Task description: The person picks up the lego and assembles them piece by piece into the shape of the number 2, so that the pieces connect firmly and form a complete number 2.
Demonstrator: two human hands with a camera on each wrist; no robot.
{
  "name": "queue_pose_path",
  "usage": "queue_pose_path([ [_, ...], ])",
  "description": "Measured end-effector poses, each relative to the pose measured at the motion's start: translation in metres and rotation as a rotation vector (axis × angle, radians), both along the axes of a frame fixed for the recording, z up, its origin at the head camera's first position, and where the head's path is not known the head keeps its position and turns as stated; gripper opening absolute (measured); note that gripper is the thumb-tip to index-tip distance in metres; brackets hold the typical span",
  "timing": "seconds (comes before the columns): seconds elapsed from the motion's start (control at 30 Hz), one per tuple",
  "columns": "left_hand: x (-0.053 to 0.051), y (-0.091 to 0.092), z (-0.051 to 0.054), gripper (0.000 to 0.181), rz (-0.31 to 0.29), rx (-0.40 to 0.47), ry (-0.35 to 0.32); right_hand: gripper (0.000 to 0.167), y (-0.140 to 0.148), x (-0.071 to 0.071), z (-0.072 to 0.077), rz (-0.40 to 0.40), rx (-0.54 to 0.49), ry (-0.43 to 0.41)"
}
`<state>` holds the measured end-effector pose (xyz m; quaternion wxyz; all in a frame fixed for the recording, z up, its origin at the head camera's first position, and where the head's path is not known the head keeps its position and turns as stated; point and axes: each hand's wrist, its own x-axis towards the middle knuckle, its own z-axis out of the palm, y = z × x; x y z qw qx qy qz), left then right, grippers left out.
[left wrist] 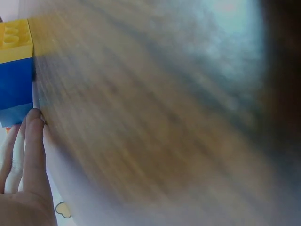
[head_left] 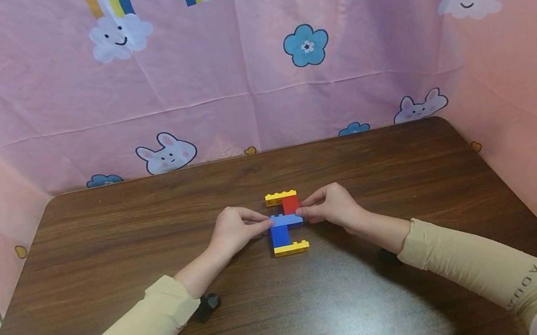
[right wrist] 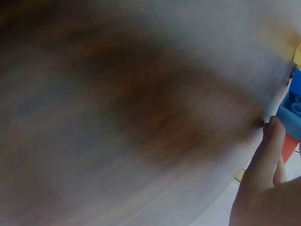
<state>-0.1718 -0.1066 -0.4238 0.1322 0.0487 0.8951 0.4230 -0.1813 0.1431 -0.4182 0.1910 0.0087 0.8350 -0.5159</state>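
Several toy bricks are joined in one figure near the middle of the table. In the head view, a yellow brick (head_left: 281, 196) is at the far end, then a red brick (head_left: 289, 205), a long light blue brick (head_left: 286, 220), a dark blue brick (head_left: 280, 236) and another yellow brick (head_left: 291, 249) nearest the person. My left hand (head_left: 234, 230) pinches the light blue brick's left end; the left wrist view shows its fingertips (left wrist: 34, 115) there. The right hand (head_left: 333, 206) pinches the opposite end, by the red brick, partly hiding the join.
Brown wood-grain table (head_left: 124, 235) lies under both forearms. Pink patterned cloth (head_left: 260, 121) hangs behind it and at both sides. A small dark object (head_left: 208, 307) shows by the left sleeve, another dark one (head_left: 388, 257) under the right forearm.
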Motion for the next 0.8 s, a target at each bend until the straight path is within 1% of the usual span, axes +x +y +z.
queue_pose_path([
  [0.3, -0.0009, 0.0013, 0.0001, 0.024, -0.003, 0.001, 0.010, 0.034, 0.0010, -0.0012, -0.0003, 0.007, 0.014, 0.019],
  [0.6, -0.0004, 0.0026, 0.0001, 0.024, 0.006, 0.010, -0.005, 0.032, 0.0012, -0.0012, -0.0024, 0.004, 0.011, 0.011],
  [0.8, -0.0013, 0.0015, -0.0007, 0.025, -0.001, 0.020, -0.002, 0.030, 0.0033, -0.0009, -0.0025, 0.001, -0.001, 0.002],
])
